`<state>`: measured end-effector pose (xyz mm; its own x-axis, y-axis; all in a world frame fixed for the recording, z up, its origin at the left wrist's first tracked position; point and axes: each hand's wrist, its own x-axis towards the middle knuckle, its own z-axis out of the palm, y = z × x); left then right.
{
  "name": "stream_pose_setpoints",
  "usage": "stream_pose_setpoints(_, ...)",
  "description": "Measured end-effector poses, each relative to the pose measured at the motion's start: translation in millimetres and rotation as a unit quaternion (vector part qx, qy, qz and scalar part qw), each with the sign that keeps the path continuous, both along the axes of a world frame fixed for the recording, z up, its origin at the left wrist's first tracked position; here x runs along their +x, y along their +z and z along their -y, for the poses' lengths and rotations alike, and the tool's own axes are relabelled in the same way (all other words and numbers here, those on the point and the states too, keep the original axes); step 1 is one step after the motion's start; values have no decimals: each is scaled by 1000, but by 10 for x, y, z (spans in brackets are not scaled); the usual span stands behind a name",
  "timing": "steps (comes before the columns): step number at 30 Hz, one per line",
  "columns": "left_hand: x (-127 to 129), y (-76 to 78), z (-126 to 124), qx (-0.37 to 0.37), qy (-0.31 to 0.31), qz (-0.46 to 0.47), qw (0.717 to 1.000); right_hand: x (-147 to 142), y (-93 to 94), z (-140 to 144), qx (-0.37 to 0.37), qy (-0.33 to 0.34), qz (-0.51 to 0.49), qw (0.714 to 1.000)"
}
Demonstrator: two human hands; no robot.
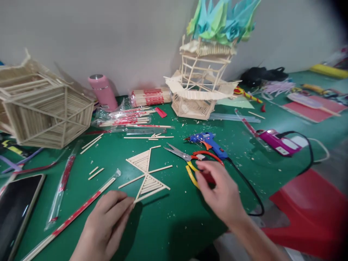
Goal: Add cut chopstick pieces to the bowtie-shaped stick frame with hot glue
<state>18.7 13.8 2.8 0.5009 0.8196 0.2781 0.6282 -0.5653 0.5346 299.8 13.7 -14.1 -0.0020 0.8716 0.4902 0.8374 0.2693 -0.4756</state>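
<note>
My left hand (107, 221) rests on the green table (174, 224) with its fingertips pinching the near corner of a flat fan-shaped piece made of thin wooden sticks (146, 174). My right hand (220, 192) hovers with fingers spread over the red and yellow handles of the scissors (190, 159), touching or just above them. The scissor blades point left and lie closed on the table. A blue hot glue gun (208, 142) lies just beyond the scissors, its black cord running toward me.
A large hexagonal stick frame (46, 108) stands at left, a stick pagoda with paper flowers (202, 83) at the back. A pink bottle (103, 92), wrapped chopstick bundles (150, 96), loose sticks, a tablet (16, 210), a purple glue gun (277, 141) and a red stool (310, 214) surround me.
</note>
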Motion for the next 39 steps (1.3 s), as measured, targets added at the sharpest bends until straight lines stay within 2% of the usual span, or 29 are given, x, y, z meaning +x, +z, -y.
stream_pose_setpoints(3, 40, 157, 29, -68, 34, 78, 994, 319, -19, -103, -44, -47, 53, 997)
stream_pose_setpoints(6, 103, 259, 35, -133, 64, 164, 975, 484, -50, -201, -104, -46, 90, 989)
stream_pose_setpoints(8, 148, 265, 30, -164, 100, 223, 956, 520, -38, -243, -144, -32, 108, 983)
stream_pose_setpoints(10, 195, 230, 16, -181, 160, 298, 923, 531, 5, -263, -179, -12, 122, 976)
stream_pose_setpoints(12, 247, 180, -9, -209, 209, 374, 879, 536, 57, -266, -209, 8, 134, 969)
stream_pose_setpoints(14, 305, 141, -43, -245, 235, 422, 841, 528, 91, -262, -230, 19, 147, 962)
stream_pose_setpoints(16, 366, 121, -80, -265, 244, 443, 821, 503, 91, -266, -241, 12, 159, 957)
stream_pose_setpoints(23, 398, -22, -154, -276, 264, 452, 806, 420, 11, -373, -268, -40, 167, 948)
stream_pose_setpoints(28, 320, -128, -129, -298, 267, 448, 800, 404, 113, -335, -284, -46, 149, 946)
stream_pose_setpoints(34, 433, 22, -66, -337, 193, 430, 815, 145, 358, -177, -278, -7, 118, 953)
stream_pose_setpoints(37, 538, 121, -49, -335, 122, 418, 836, -86, 494, -121, -235, 55, 84, 967)
stream_pose_setpoints(39, 593, 174, -46, -323, 96, 406, 850, -238, 556, -93, -226, 92, 82, 966)
